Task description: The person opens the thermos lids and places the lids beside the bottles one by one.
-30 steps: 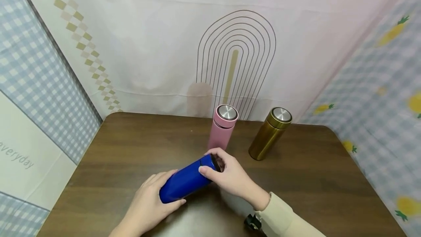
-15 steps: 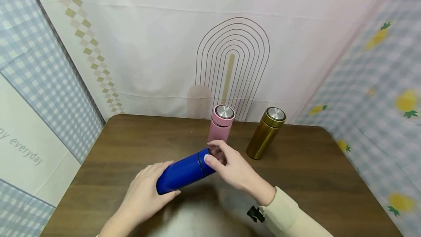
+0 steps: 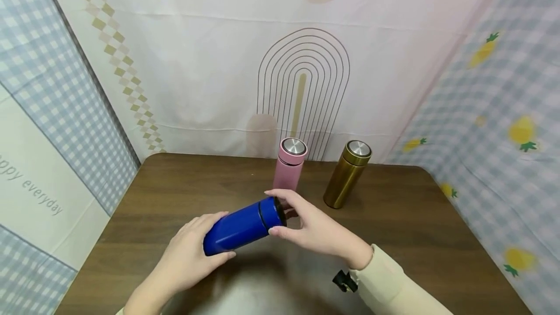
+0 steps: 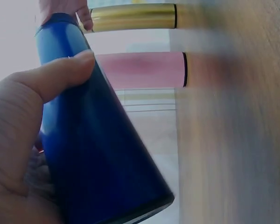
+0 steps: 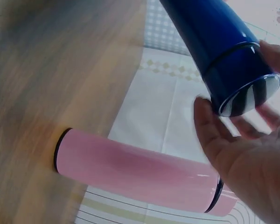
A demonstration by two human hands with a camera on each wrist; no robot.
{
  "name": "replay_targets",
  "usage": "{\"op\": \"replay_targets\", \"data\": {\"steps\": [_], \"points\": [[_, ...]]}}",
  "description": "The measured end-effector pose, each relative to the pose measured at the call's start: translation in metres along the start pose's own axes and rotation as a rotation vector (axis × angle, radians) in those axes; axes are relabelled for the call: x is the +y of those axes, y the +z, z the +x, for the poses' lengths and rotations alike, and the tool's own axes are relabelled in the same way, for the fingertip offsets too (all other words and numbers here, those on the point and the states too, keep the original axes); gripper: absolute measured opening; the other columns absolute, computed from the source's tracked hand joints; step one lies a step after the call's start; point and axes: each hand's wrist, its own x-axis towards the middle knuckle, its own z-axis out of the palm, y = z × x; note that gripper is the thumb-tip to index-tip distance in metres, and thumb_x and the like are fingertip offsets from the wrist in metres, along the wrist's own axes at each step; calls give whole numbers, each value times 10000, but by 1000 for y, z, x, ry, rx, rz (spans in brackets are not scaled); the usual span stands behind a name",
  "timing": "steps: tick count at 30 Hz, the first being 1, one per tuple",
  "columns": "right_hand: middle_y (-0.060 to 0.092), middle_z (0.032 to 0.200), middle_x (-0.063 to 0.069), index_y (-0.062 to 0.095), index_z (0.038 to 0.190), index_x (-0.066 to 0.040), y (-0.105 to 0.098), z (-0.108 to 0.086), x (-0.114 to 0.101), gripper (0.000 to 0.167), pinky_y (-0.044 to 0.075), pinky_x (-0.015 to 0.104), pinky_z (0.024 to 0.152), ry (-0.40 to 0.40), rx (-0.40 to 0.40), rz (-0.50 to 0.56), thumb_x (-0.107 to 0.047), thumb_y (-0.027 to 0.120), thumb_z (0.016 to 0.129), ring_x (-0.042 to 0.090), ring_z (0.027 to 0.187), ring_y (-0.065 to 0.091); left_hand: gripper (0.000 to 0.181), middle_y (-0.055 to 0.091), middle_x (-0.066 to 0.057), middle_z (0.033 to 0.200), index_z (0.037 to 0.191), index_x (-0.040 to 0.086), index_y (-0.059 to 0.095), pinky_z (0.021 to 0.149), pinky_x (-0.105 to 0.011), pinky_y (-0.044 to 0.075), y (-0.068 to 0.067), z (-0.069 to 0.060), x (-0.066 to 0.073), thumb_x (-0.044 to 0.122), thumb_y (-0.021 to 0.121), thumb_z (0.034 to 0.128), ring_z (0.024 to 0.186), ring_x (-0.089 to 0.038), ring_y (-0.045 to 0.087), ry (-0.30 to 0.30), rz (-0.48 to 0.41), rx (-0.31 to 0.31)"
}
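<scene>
"So, where is the blue bottle (image 3: 236, 227)?"

"Held up over the counter (image 3: 192, 179), a little left of its middle and well short of the back edge. It's tilted, with the lid (image 3: 268, 212) end raised and pointing right."

"And the hands?"

"The left hand (image 3: 188, 252) grasps the bottle near its base, thumb along the near side, fingers round the far one. The right hand (image 3: 310, 225) is up at the lid, thumb on the near side, fingers beyond; whether they actually grip it, I can't tell."

"What else stands there?"

"A pink bottle (image 3: 288, 174), upright near the middle of the back edge, its foot hidden behind the right hand. Right of it, and apart from it, a gold bottle (image 3: 345, 179) stands towards the back right corner. Both have shiny silver tops."

"And behind?"

"A pale cloth (image 3: 197, 62) printed with nested arches, beyond the back edge."
</scene>
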Motion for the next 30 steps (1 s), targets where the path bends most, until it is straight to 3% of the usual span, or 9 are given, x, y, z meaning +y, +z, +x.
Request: {"op": "replay_targets", "data": {"steps": [4,8,11,15,18,22,27,30], "points": [[527,1269,-74,366,1427,-314,3,2,-3,678,494,336,873,127,58,-17,-513,676,859,95,1027,573,774,608,20,1228,1321,191,571,949,-467,400,-1,1,2,438,870,652,1120,-209,557,37,43,37],[634,1024,-30,495,1294,-209,5,3,-6,537,523,330,700,234,71,-22,-573,569,906,139,819,637,776,608,8,1234,1317,191,572,950,-466,400,-2,1,4,412,881,640,1132,-212,553,61,65,61],[634,965,-11,501,1279,-252,4,1,-6,485,531,345,695,198,40,-1,-522,623,896,155,820,634,770,608,6,1234,1317,198,569,949,-471,402,-3,1,4,398,882,643,1132,-217,554,67,62,57],[572,1176,-29,394,1381,-401,-1,-2,-6,617,511,356,850,88,-27,23,-396,726,860,131,1035,575,765,607,15,1225,1316,199,565,940,-475,405,-5,1,3,391,883,648,1115,-217,557,57,47,41],[499,1317,-57,312,1422,-455,-2,-4,-6,723,481,357,921,76,-56,48,-389,742,845,121,1140,534,763,607,15,1228,1317,193,567,946,-483,402,-6,1,3,388,882,650,1121,-220,557,56,49,37],[498,1324,-62,333,1440,-359,0,-2,-7,694,485,346,903,139,13,29,-472,697,860,120,1088,562,765,606,16,1234,1317,196,567,957,-477,393,-5,0,4,367,886,643,1131,-216,554,79,63,51],[631,1003,10,506,1293,-188,4,-1,-9,513,526,353,692,249,55,9,-544,556,927,191,801,646,776,604,23,1229,1316,201,566,957,-469,387,-5,-1,4,354,892,629,1124,-209,550,93,77,64],[642,940,13,529,1243,-201,5,-1,-8,476,529,334,654,257,35,17,-542,579,915,179,769,643,772,606,13,1226,1313,194,567,957,-481,389,-5,-1,4,356,892,632,1125,-221,553,89,73,52]]}}
